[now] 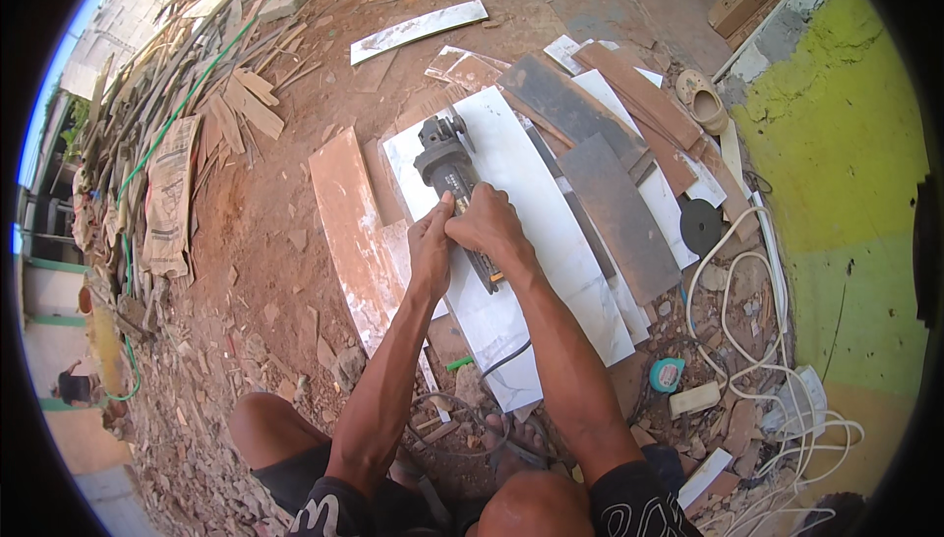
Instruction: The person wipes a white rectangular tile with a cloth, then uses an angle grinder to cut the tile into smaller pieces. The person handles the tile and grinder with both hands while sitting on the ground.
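A black angle grinder (450, 165) lies over a white, grey-veined tile (551, 271), its head and disc pointing away from me. My right hand (489, 227) is closed round the grinder's body from the right, fingers curled. On the near left side my left hand (431, 247) presses against the body, thumb up and fingers closed. Both hands meet at the middle of the tool, so part of the grip is hidden. From the handle end a dark cord (506, 358) runs back between my forearms. Nothing shows whether the disc is spinning.
Brown-backed tile pieces (344, 193) and dark grey tile strips (618, 217) surround the white tile. To the right lie a black disc (701, 226), a teal tape measure (666, 374), a white coiled cable (733, 291) and a clog (699, 102). Wood scraps (254, 104) are piled left.
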A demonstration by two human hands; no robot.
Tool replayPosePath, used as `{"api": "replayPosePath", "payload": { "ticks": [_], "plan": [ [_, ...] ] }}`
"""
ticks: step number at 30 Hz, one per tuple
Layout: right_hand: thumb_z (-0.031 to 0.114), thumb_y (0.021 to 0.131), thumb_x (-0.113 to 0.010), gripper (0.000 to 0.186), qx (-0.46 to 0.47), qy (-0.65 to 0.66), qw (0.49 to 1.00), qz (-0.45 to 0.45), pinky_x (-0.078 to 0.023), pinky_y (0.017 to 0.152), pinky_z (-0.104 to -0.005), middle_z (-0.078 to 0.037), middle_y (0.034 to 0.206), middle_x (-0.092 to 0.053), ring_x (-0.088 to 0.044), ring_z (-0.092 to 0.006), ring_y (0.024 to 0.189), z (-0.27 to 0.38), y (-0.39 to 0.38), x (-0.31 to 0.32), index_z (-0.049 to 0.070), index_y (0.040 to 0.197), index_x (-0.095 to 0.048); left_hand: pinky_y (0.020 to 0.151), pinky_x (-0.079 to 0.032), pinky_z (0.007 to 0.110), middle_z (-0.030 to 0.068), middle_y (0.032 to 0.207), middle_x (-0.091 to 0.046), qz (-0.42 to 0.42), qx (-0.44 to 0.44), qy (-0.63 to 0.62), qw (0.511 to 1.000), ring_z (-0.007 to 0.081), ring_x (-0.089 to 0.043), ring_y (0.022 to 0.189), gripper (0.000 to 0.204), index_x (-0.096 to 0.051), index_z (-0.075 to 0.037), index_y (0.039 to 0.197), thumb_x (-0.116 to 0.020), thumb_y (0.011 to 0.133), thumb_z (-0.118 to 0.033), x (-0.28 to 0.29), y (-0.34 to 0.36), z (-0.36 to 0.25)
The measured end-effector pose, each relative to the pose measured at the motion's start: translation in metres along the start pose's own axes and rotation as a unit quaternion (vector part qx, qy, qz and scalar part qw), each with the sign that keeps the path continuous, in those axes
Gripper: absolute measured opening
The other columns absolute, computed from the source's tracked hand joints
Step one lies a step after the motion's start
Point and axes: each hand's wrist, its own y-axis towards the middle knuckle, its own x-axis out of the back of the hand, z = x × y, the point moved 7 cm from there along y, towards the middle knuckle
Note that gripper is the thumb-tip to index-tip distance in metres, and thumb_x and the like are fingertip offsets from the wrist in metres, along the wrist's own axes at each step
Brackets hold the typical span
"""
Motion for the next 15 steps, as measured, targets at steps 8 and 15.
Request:
{"api": "replayPosePath", "payload": {
  "ticks": [8, 15],
  "plan": [
    [0.032, 0.079, -0.07, 0.059, -0.006, 0.001, 1.0, 0.01, -0.055, 0.092, -0.0487, -0.037, 0.115, -0.064, -0.066, -0.0482, 0.108, -0.0004, -0.0034, 0.0007, -0.013, 0.115, -0.059, 0.077, -0.046, 0.026, 0.0017, 0.093, -0.067, 0.005, 0.0, -0.008, 1.0, 0.0075, -0.057, 0.082, 0.038, -0.071, 0.0, 0.103, -0.064, 0.101, -0.037, 0.0004, -0.0018, 0.002],
    [0.032, 0.08, -0.07, 0.059, -0.002, -0.004, 1.0, 0.001, -0.056, 0.091, -0.0483, -0.038, 0.115, -0.064, -0.067, -0.0486, 0.107, -0.0035, -0.0027, -0.0017, -0.014, 0.115, -0.059, 0.076, -0.047, 0.026, 0.0025, 0.093, -0.068, 0.008, 0.003, -0.014, 1.0, 0.0078, -0.058, 0.082, 0.039, -0.072, 0.0, 0.104, -0.064, 0.101, -0.038, -0.0007, -0.0042, 0.0036]
  ]
}}
